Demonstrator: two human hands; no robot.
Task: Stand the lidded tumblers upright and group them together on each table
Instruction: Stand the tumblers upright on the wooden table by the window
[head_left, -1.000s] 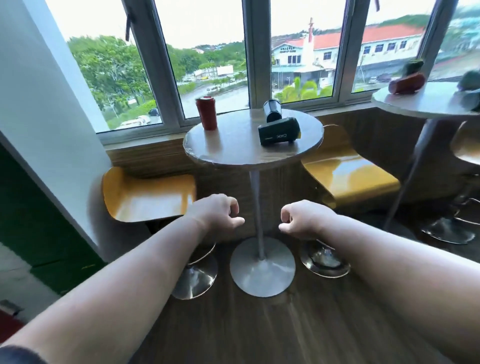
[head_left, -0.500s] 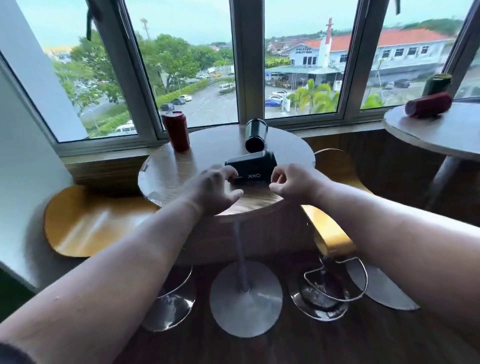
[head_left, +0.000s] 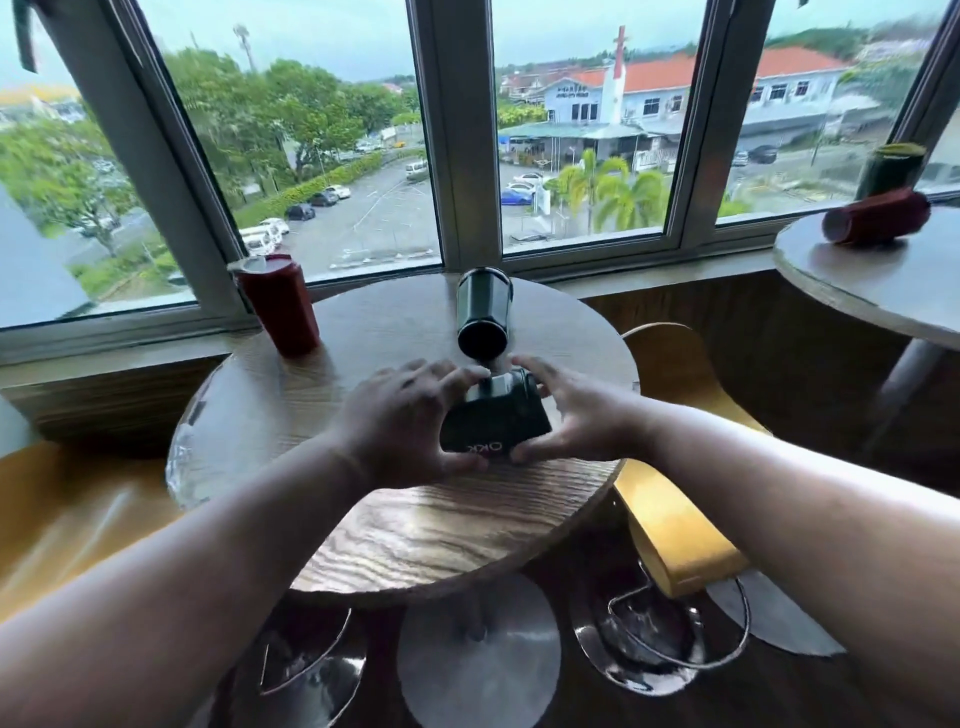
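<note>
Standing upright at far left of round wood-grain surface (head_left: 260, 415): dark red lidded tumbler (head_left: 278, 306). Lying tipped at rear centre: dark green tumbler (head_left: 483, 314). Clasping black OKK-lettered tumbler (head_left: 493, 423), lying on its side: left hand (head_left: 400, 421), fingers curled over; right hand (head_left: 569, 415) cupping opposite side.

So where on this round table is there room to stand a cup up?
Bare wood lies between the red tumbler and the left hand, and along the near edge of the table. It is crowded in the middle, where both hands hold the black tumbler just below the lying green tumbler.
</note>
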